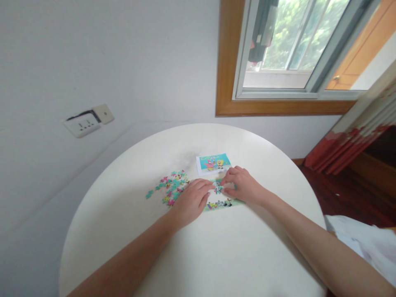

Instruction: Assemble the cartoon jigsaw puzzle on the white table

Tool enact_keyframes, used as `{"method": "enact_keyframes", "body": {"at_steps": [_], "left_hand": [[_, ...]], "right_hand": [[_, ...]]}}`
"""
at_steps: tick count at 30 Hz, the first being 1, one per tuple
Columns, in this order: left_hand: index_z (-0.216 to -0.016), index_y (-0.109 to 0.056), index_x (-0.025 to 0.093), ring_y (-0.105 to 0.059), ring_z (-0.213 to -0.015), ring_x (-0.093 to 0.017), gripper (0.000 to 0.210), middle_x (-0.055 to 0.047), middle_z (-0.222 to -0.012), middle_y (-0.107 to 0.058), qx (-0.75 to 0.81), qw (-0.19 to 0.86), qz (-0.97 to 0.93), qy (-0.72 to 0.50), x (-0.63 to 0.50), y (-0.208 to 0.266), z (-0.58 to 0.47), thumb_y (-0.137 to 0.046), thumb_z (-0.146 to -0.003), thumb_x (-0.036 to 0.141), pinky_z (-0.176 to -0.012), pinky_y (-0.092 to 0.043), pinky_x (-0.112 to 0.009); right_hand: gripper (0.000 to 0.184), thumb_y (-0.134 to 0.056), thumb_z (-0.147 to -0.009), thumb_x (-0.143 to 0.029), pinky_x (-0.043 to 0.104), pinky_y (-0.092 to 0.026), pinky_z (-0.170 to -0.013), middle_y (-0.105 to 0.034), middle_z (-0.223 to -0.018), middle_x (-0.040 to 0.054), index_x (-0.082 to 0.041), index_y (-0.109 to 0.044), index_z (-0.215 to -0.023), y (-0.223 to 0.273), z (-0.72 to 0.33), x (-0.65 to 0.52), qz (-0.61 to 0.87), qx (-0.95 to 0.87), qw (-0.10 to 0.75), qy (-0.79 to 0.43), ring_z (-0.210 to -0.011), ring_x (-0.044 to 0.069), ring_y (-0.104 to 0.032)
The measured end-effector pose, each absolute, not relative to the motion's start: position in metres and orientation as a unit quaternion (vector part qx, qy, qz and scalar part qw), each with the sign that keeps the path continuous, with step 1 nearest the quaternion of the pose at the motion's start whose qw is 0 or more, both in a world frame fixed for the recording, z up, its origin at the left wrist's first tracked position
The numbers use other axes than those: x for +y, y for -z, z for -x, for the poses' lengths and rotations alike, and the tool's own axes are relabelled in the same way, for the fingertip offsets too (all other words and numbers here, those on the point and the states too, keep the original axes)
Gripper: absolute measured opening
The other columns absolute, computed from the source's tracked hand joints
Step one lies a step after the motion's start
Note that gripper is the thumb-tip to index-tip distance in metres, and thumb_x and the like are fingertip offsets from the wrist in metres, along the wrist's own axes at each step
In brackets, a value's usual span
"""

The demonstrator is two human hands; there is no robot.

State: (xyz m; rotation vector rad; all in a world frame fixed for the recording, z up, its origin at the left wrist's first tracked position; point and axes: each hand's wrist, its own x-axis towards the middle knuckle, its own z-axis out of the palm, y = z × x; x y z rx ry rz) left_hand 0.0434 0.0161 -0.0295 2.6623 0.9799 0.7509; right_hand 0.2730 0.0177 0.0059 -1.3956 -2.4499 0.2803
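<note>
Left hand [192, 201] and right hand [244, 185] flank a jigsaw cluster [217, 188] inside the puzzle tray [237, 203], mid-surface [232, 247]; whether either grips a piece cannot be determined. Steadying the tray while pressing joints flat appears advisable. Loose pieces [177, 182] lie toward the left edge, picture card [213, 164] toward the far edge. Hands obscure the tray's sides.

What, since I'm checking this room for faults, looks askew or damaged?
The white rectangular plastic wall socket, left of the round white table: a dark gap shows along its edge, so it may be loosely fitted.
</note>
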Motion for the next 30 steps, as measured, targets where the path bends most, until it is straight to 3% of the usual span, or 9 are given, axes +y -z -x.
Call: {"method": "enact_keyframes", "body": {"at_steps": [4, 19, 30], "left_hand": [[-0.116, -0.062, 0.021, -0.052, -0.114, -0.023, 0.031, -0.008, -0.117, -0.063, 0.332, 0.104, -0.903, -0.253, 0.016, 0.031, -0.043, -0.042, -0.093, 0.015, -0.102, -0.042, -0.043], [-0.115, -0.062, 0.02, -0.052, -0.113, -0.023, 0.03, -0.009, -0.118, -0.062, 0.332, 0.1, -0.904, -0.249, 0.016, 0.028, -0.044, -0.042, -0.093, 0.015, -0.102, -0.042, -0.043], [-0.117, -0.062, 0.021, -0.052, -0.113, -0.022, 0.031, -0.008, -0.118, -0.063, 0.329, 0.096, -0.905, -0.252, 0.018, 0.03, -0.043, -0.044, -0.092, 0.014, -0.101, -0.043, -0.044]], "right_hand": [[0.019, -0.07, -0.078, -0.035, 0.034, -0.034, -0.079, -0.061, -0.095, 0.0046, -0.026, -0.072, -0.094, -0.003, -0.268, 0.016, 0.49, -0.854, 0.145, -0.097, -0.095, 0.021, -0.05], [0.019, -0.069, -0.078, -0.023, 0.034, -0.036, -0.085, -0.061, -0.099, 0.0053, -0.024, -0.071, -0.096, -0.004, -0.26, 0.016, 0.499, -0.843, 0.146, -0.137, -0.1, 0.021, -0.051], [0.026, -0.066, -0.08, -0.025, 0.036, -0.035, -0.085, -0.061, -0.101, 0.0056, -0.026, -0.07, -0.106, -0.005, -0.265, 0.016, 0.48, -0.855, 0.139, -0.137, -0.1, 0.023, -0.051]]}}
